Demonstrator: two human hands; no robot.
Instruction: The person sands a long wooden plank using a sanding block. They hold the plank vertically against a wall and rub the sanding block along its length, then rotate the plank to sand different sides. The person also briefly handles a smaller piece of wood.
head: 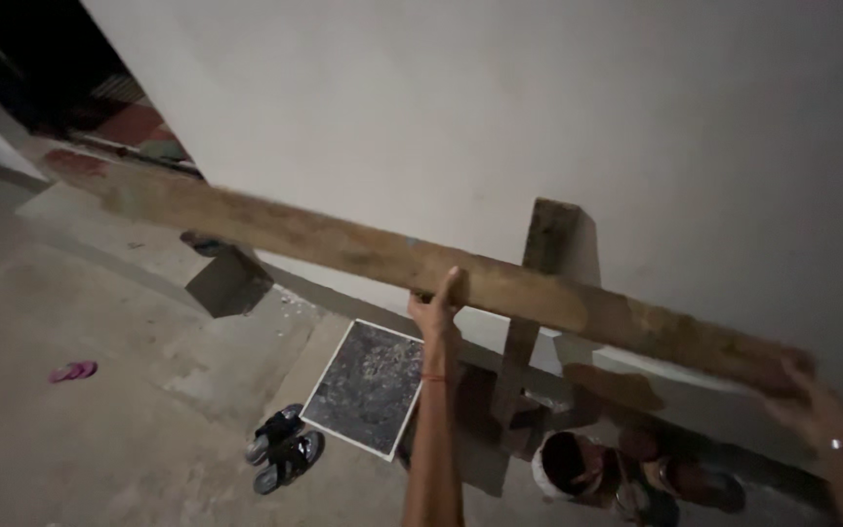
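Observation:
A long worn wooden plank (pixel 343 246) is held up in the air in front of a pale wall (pixel 539 117), slanting down from the upper left to the right. My left hand (pixel 437 310) grips its lower edge near the middle from underneath, thumb on the face. My right hand (pixel 807 402) holds the plank's right end; a thin band shows on that wrist. A red thread circles my left wrist.
A second plank (pixel 531 322) leans upright against the wall behind. On the concrete floor lie a dark tile with a white border (pixel 367 386), a pair of sandals (pixel 283 449), pink slippers (pixel 72 371), a block (pixel 228 281) and buckets (pixel 578 466). A dark doorway (pixel 41 68) is at the upper left.

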